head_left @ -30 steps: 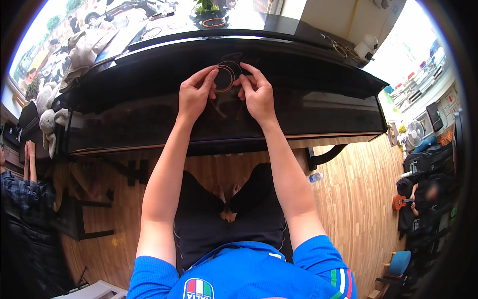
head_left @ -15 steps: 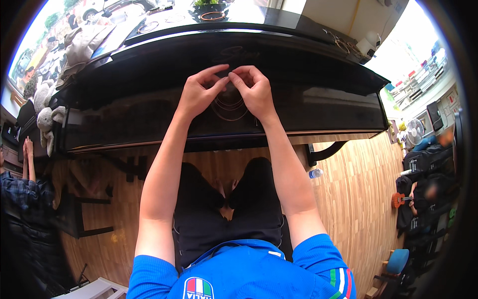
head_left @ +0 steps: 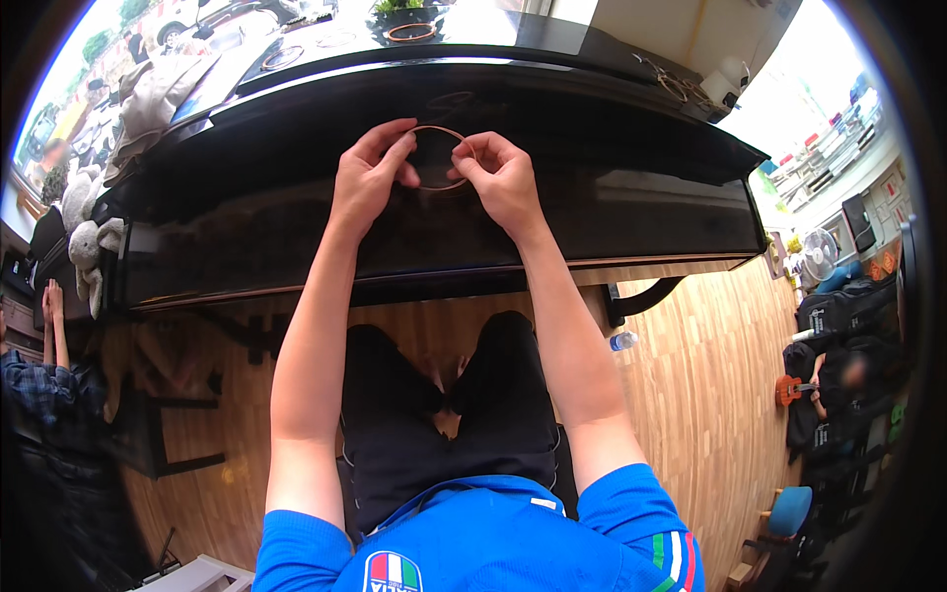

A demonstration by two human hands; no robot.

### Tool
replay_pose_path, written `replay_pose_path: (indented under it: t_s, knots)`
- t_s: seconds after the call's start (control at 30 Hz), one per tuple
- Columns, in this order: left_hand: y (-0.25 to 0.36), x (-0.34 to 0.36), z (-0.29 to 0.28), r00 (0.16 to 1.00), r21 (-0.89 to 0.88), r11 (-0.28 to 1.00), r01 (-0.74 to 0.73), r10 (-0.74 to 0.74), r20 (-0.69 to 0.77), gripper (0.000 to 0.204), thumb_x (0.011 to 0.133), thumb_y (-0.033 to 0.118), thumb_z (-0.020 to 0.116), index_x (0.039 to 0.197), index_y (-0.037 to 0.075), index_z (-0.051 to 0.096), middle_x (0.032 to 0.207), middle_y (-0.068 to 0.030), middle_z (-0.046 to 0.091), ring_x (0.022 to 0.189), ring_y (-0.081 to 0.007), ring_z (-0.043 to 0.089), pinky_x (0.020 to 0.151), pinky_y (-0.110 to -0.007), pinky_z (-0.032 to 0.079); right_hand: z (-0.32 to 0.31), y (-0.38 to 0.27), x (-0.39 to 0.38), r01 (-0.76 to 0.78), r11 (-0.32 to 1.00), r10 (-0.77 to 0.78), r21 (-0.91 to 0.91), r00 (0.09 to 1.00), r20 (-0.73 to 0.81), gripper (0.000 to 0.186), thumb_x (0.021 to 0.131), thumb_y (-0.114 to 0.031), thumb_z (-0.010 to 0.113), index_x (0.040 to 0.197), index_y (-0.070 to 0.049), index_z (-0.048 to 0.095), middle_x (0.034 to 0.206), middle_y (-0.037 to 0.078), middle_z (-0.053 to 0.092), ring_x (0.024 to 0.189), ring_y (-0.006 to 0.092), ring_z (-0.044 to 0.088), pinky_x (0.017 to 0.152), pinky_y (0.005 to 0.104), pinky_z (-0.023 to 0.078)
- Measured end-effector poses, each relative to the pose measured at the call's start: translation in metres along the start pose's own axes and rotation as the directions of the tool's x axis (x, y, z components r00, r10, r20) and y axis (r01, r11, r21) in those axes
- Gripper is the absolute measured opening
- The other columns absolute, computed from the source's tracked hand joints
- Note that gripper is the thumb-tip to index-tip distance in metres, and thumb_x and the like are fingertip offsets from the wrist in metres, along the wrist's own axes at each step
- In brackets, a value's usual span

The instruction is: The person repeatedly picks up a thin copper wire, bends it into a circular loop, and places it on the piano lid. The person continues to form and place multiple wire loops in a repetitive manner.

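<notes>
I hold a thin copper-coloured coiled wire point(head_left: 438, 128) upright in a ring over the front of a glossy black piano point(head_left: 641, 212). My left hand point(head_left: 373, 173) pinches it at the left side, index finger raised along the ring's top edge. My right hand point(head_left: 498, 183) grips the ring's right side between thumb and fingers. On the piano top lie more coiled wires point(head_left: 409, 33) beside a small green plant point(head_left: 395, 8), and a tangle of pale cords point(head_left: 676, 84) at the right.
Grey plush toys point(head_left: 94, 257) and beige cloth point(head_left: 168, 94) sit at the piano's left end. Another person's hands point(head_left: 51, 306) show at far left. A person with a small orange guitar point(head_left: 787, 390), a fan point(head_left: 819, 255), a bottle point(head_left: 623, 340) and a blue stool point(head_left: 789, 511) are at right.
Since half a second ago my hands have moved apart, the left one leftward. The coil, which hung below my fingertips then, is now raised between them as one tighter ring.
</notes>
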State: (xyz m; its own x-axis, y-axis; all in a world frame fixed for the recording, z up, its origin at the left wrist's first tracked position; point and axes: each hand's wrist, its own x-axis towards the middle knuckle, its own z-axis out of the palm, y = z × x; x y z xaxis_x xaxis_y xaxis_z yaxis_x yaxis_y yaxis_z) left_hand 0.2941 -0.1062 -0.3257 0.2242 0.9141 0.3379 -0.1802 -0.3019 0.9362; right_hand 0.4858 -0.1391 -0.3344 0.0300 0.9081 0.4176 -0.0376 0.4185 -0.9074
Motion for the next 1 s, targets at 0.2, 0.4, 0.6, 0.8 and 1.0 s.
replay_pose_path:
  t_s: [0.2, 0.4, 0.6, 0.8, 1.0]
  knots:
    - [0.015, -0.010, 0.007, 0.989, 0.202, 0.978, 0.052, -0.079, 0.127, 0.030, 0.100, 0.024, 0.058, 0.101, 0.000, 0.075, 0.069, 0.0003, 0.061, 0.054, -0.0032, 0.045, 0.054, -0.020, 0.035, -0.001, 0.001, 0.003, 0.003, 0.998, 0.000, 0.068, 0.999, -0.037, 0.008, 0.094, -0.002, 0.064, 0.102, 0.002, 0.066, 0.085, 0.006, 0.068, 0.068, 0.0129, 0.068, 0.064, 0.0257, 0.055]
    - [0.006, -0.004, -0.012, 0.979, -0.040, 0.999, 0.003, 0.005, 0.204, 0.036, 0.096, 0.022, 0.052, 0.115, -0.005, 0.067, 0.077, -0.0070, 0.067, 0.061, -0.0080, 0.053, 0.064, -0.025, 0.046, -0.003, -0.004, 0.002, -0.052, 0.973, 0.076, 0.226, 0.992, -0.100, 0.018, 0.097, -0.012, 0.068, 0.107, 0.003, 0.067, 0.086, 0.007, 0.065, 0.052, 0.0061, 0.053, 0.048, 0.0248, 0.050]
    - [0.025, -0.011, 0.003, 0.983, -0.117, 0.986, 0.118, -0.099, 0.153, 0.054, 0.104, 0.036, 0.046, 0.141, -0.003, 0.053, 0.072, -0.0030, 0.060, 0.060, -0.0073, 0.055, 0.054, -0.019, 0.046, -0.006, -0.007, 0.001, -0.092, 0.964, 0.128, 0.249, 0.982, -0.135, 0.017, 0.096, -0.013, 0.069, 0.104, 0.003, 0.067, 0.078, 0.005, 0.063, 0.048, 0.0055, 0.049, 0.039, 0.0226, 0.037]
    - [-0.007, 0.001, -0.023, 0.931, -0.191, 0.977, 0.099, -0.023, 0.363, 0.058, 0.108, 0.045, 0.041, 0.138, -0.003, 0.054, 0.073, -0.0072, 0.066, 0.061, -0.0130, 0.063, 0.060, -0.023, 0.052, -0.007, -0.009, -0.001, -0.142, 0.948, 0.171, 0.284, 0.982, -0.079, 0.030, 0.102, -0.025, 0.063, 0.086, -0.001, 0.069, 0.055, -0.002, 0.049, 0.040, 0.0047, 0.040, 0.037, 0.0238, 0.032]
    - [0.007, -0.004, -0.016, 0.922, -0.250, 0.957, 0.145, -0.040, 0.384, 0.055, 0.108, 0.042, 0.039, 0.121, -0.004, 0.066, 0.093, -0.0130, 0.071, 0.068, -0.0149, 0.067, 0.065, -0.023, 0.055, -0.015, -0.006, -0.001, -0.125, 0.950, 0.163, 0.287, 0.980, -0.113, 0.059, 0.106, -0.049, 0.047, 0.079, -0.001, 0.067, 0.054, -0.003, 0.046, 0.041, 0.0049, 0.039, 0.037, 0.0229, 0.032]
